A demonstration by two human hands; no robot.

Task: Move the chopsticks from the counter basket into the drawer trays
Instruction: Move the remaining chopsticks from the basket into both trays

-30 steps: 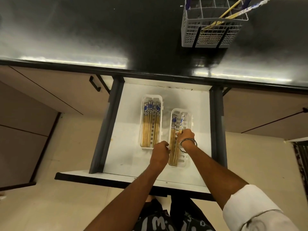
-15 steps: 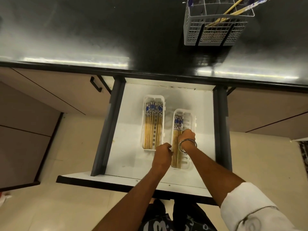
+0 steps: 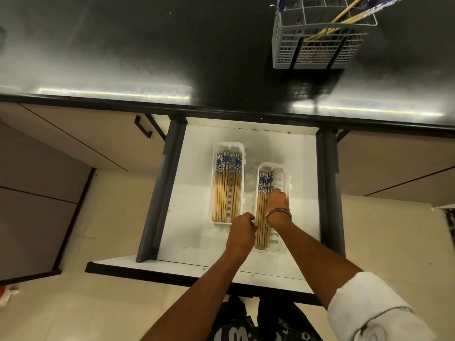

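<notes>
The right hand (image 3: 277,201) lies flat over the right tray (image 3: 282,173), fingers down on the chopsticks (image 3: 263,185) in it; whether it grips any cannot be told. A shiny metal bangle (image 3: 278,217) rings its wrist. The left hand (image 3: 242,226) is curled, fingertips at the near left edge of that tray, touching the wooden sticks. The left tray (image 3: 214,183), white plastic with round corners, holds more chopsticks (image 3: 227,183) with blue patterned tops. Both trays sit in the open white drawer (image 3: 197,230). Far right on the glossy black counter (image 3: 147,45), a grey grid basket (image 3: 317,49) holds a few leaning chopsticks (image 3: 344,14).
</notes>
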